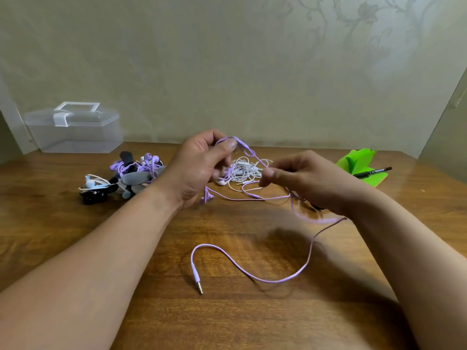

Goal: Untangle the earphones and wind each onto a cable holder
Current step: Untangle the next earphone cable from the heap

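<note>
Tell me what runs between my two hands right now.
In the head view, a stretch of the purple earphone cable runs from the left hand to the right hand; the white earphone tangle lies on the table behind it.

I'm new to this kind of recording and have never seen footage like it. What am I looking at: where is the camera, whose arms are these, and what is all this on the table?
There is no machine here. A person works with bare hands, and the single picture comes from a camera worn on their head, looking forward and down. The left hand and the right hand both pinch the cable of a purple earphone; its plug lies on the wooden table. Behind the hands lies a tangle of white earphones. To the left are a pile of earphones bundled with holders and a clear plastic box. To the right is green paper with a pen.
</note>
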### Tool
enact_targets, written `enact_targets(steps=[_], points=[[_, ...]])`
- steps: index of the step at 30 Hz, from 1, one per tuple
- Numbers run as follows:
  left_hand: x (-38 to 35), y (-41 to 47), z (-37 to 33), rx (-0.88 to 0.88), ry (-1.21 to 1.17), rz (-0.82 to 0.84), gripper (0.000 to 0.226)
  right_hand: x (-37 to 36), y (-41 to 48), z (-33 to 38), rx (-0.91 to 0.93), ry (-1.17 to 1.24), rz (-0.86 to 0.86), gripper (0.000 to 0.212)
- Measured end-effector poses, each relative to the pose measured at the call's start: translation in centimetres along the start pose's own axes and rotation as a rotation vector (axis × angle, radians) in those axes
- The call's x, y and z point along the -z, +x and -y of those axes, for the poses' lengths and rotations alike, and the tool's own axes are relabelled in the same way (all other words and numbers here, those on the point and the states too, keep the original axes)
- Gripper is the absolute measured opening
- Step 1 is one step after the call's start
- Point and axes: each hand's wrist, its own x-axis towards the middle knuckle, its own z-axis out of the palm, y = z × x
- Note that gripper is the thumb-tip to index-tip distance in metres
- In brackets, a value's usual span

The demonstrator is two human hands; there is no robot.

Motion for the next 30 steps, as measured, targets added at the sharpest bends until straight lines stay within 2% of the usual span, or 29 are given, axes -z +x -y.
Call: enact_targets(steps=[4, 9, 11, 14, 16, 19, 22, 26, 30], points=[[0.3, 0.2, 0.3, -0.031, 0.009, -0.102, 0.017, 0.2, 0.4, -0.4, -0.01, 0.275, -0.235, 0.035], [-0.4, 0.2, 0.6, 0.022, -0.073, -0.063, 0.005, 0.6, 1.3, -0.2, -0.018, 0.678, -0.413, 0.028], [-0.5, 0.1, 0.5, 0.069, -0.176, -0.029, 0.002, 0.8, 1.4, -0.4, -0.026, 0.753, -0.395, 0.033], [-0.9, -0.2, 0.3, 0.121, -0.335, 0.018, 0.007, 0.3, 1.2, -0.7, -0.003, 0.604, -0.265, 0.022], [-1.4, -0.5, 0.2, 0.14, -0.316, 0.064, 0.01, -0.4, 1.1, -0.8, 0.015, 0.541, -0.181, 0.022], [-1.8, -0.9, 0.2, 0.156, -0.234, 0.138, 0.012, -1.5, 1.1, -0.2, 0.043, 0.664, -0.1, 0.029], [-1.8, -1.1, 0.2, 0.156, -0.179, 0.188, 0.015, -1.6, 0.7, 0.5, 0.015, 0.772, -0.136, 0.024], [-1.9, -1.3, 0.2, 0.181, -0.147, 0.193, 0.038, -1.5, 0.9, 0.3, -0.006, 0.755, -0.186, 0.019], [-1.9, -0.7, 0.3, 0.17, -0.267, 0.106, 0.04, -1.6, 1.2, 0.1, -0.018, 0.803, -0.225, 0.026]])
